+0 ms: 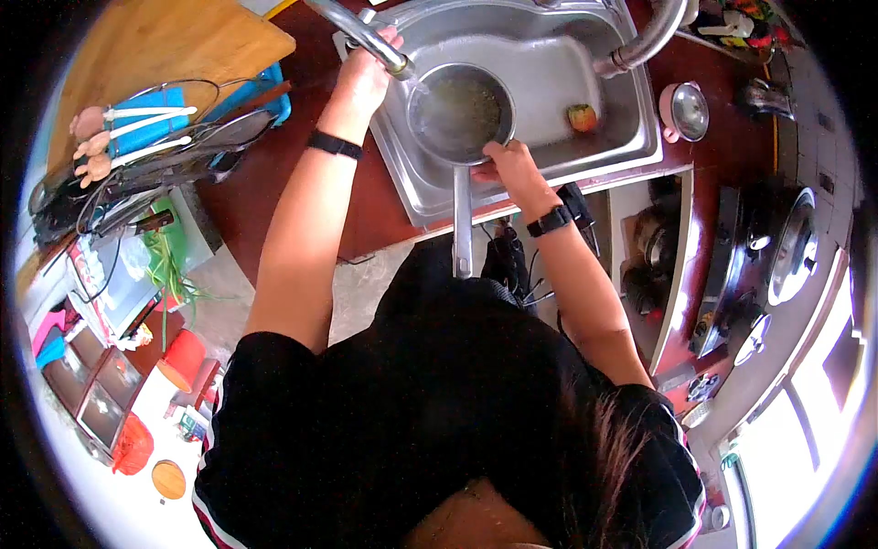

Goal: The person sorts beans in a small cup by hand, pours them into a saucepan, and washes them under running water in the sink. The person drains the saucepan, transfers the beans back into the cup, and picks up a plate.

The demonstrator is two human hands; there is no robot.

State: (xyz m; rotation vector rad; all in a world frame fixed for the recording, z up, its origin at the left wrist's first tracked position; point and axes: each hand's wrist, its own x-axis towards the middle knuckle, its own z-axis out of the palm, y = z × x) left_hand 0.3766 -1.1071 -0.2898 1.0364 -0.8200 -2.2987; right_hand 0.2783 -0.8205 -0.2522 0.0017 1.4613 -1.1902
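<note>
A metal saucepan [462, 157] with a long handle is held over the left part of the steel sink [549, 55], handle toward my body. Cloudy, slightly greenish liquid lies in it. My right hand [512, 169] is closed on the saucepan's near rim, beside where the handle joins. Water seems to run from the metal faucet [370, 37] into the saucepan's left side. My left hand [368, 75] is at the faucet, fingers curled around the spout and partly hidden by it. In the sink's right part sits a small orange-red and green piece of food [581, 117].
A pink-handled pot [684, 112] stands right of the sink. Left lie a wooden board [174, 46], a blue rack and several white-handled utensils [137, 133]. A second curved pipe [631, 55] hangs over the sink's right side. The counter edge [384, 242] runs before my body.
</note>
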